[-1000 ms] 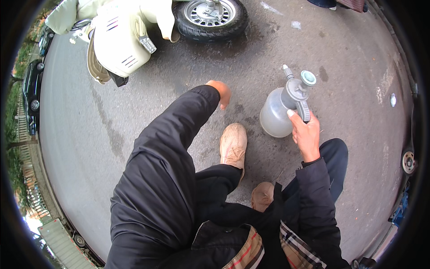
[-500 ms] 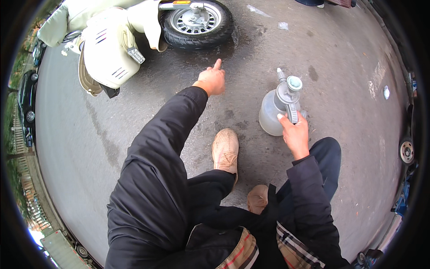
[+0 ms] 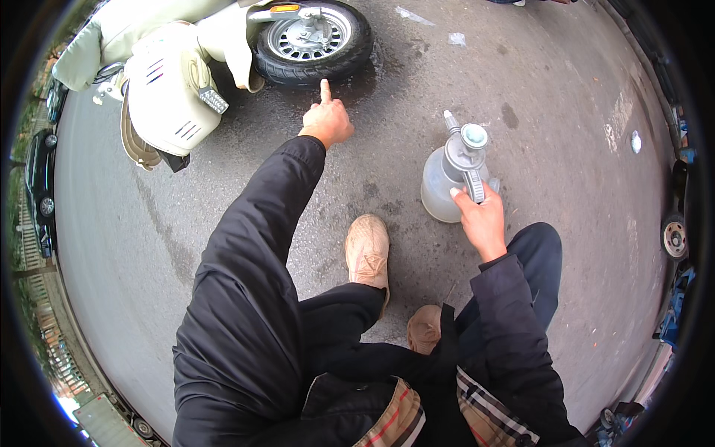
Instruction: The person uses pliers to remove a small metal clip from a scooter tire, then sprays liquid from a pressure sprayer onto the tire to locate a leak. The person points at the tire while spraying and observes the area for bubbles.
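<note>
My left hand (image 3: pixel 326 121) holds nothing and points with its index finger stretched out, the other fingers curled in. Its fingertip overlaps the near edge of a black scooter tire (image 3: pixel 298 73); I cannot tell whether it touches. The wheel belongs to a cream scooter (image 3: pixel 167 86) lying at the upper left, with wet pavement around the tire. My right hand (image 3: pixel 482 221) is closed around the grey handle of a pump sprayer (image 3: pixel 441 185), which has a translucent body, a pale pump knob and a nozzle angled up and to the left.
My tan shoes (image 3: pixel 367 249) stand on grey asphalt. Clear plastic scraps (image 3: pixel 414 16) lie beyond the wheel, with a small white piece of litter (image 3: pixel 635 142) to the right. A dark car (image 3: pixel 41 179) is at the far left, and vehicles line the right edge.
My left hand has moved forward and left, bringing its index fingertip to the tire's edge. My right hand keeps its hold on the sprayer. The whole view has shifted slightly.
</note>
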Tool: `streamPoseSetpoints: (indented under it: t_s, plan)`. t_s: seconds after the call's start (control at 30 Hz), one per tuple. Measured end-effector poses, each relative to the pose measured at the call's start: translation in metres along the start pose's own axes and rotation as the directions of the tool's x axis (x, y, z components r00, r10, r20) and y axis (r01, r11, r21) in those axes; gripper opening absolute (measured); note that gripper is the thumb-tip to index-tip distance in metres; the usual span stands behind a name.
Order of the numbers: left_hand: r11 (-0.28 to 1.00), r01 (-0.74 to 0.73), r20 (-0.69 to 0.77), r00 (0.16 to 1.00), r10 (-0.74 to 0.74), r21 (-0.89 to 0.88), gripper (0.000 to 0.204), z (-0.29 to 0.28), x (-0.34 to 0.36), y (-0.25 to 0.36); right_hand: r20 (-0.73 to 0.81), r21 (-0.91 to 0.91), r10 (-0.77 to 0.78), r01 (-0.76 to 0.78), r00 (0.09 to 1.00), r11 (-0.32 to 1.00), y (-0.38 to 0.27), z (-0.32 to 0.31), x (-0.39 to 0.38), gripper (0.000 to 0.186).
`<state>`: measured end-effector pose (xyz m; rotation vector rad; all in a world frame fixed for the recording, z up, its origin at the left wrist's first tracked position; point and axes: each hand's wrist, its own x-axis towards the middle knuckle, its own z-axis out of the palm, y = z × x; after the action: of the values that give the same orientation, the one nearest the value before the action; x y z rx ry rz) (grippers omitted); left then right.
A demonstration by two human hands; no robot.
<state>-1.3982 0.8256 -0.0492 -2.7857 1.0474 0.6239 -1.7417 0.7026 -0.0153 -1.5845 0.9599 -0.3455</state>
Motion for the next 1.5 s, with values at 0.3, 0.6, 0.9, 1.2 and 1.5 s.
streamPoseSetpoints:
  t_s: [0.3,0.6,0.9,1.2,1.5]
  plan:
    - [0.998,-0.052,0.035,0.998,0.051,0.024,0.064,0.002,-0.004,0.009,0.010,-0.019,0.021,-0.021,1.000,1.000,-0.005,-0.002,-0.002,0.018]
    - [1.000,0.012,0.062,0.998,-0.012,0.008,0.061,-0.006,-0.009,0.010,-0.003,-0.042,0.000,0.000,1.000,0.999,-0.003,-0.001,-0.002,0.018]
    - [0.975,-0.221,0.143,0.964,0.224,-0.032,0.054,0.011,0.008,0.000,0.019,-0.058,0.090,-0.089,0.996,0.994,-0.013,-0.003,-0.002,0.020]
    - [0.892,-0.445,0.429,0.793,0.433,-0.079,0.055,0.065,-0.004,-0.015,0.040,-0.076,0.084,-0.081,0.996,0.994,-0.022,-0.005,-0.006,0.024]
    - [0.886,-0.460,0.454,0.781,0.430,-0.047,0.054,0.061,-0.023,0.001,0.030,-0.082,0.050,-0.047,0.998,0.996,-0.024,-0.005,-0.008,0.027]
